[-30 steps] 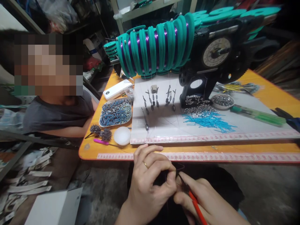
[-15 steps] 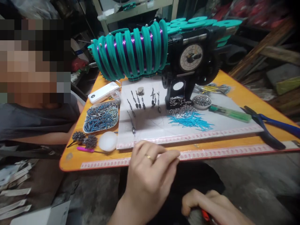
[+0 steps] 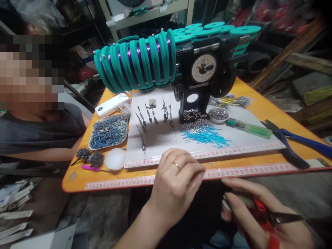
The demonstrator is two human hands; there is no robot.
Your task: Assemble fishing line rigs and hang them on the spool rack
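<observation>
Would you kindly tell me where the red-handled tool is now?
In the head view, the red-handled tool is at the lower right, in the right hand, below the front edge of the table.

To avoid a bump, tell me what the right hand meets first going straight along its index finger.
Probably the left hand, near its fingertips, though one view leaves depth unclear.
</observation>
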